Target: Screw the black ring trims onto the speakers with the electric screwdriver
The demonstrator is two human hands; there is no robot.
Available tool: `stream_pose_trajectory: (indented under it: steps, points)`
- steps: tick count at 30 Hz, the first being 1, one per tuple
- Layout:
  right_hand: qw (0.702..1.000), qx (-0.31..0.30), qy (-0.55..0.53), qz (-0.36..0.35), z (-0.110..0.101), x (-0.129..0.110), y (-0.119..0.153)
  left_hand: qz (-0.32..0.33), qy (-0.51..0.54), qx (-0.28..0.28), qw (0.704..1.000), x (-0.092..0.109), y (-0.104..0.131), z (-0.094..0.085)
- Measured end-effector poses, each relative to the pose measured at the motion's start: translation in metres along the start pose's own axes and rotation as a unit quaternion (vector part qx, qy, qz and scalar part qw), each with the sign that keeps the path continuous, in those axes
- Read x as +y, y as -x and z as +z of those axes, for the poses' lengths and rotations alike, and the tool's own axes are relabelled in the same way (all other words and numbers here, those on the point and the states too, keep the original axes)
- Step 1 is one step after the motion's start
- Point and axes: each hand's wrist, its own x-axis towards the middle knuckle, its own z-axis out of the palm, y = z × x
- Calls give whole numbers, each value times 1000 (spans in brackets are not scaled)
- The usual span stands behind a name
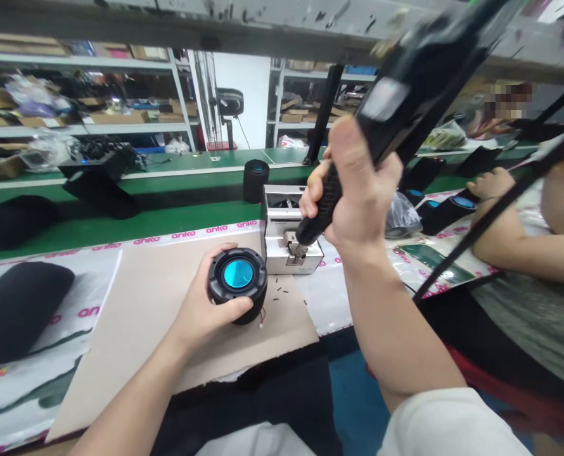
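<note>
My left hand (215,304) is wrapped round a black cylindrical speaker (258,304) with a shiny blue disc on top, held over a brown cardboard sheet (158,354). A thin wire with a small connector hangs at the speaker's lower right. Raised at the right, my right hand (353,183) grips a black power screwdriver (327,196). Its tip is at the front of a white screw feeder box (291,259). Several small dark screws (278,290) lie scattered on the cardboard beside the box.
Another black speaker (256,180) stands behind the feeder. A large dark speaker (20,310) lies at the left. Overhead runs a grey beam (215,25). At the right, a co-worker's arm (524,247) rests near several speakers and a plastic bag (402,215).
</note>
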Motion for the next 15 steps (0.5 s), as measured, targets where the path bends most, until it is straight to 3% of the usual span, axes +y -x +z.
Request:
stream_pose_trajectory:
  steps: [3, 7, 11, 15]
  points:
    - [999, 11, 33, 20, -18, 31, 0, 4, -8, 10, 1000, 1, 0, -1]
    - [999, 15, 47, 18, -27, 50, 4, 3, -15, 7, 1000, 1, 1, -1]
    - [999, -8, 45, 28, -32, 55, 5, -4, -7, 7, 1000, 2, 0, 0]
    - [990, -58, 30, 125, -36, 42, 4, -12, 11, 4, 1000, 3, 0, 2]
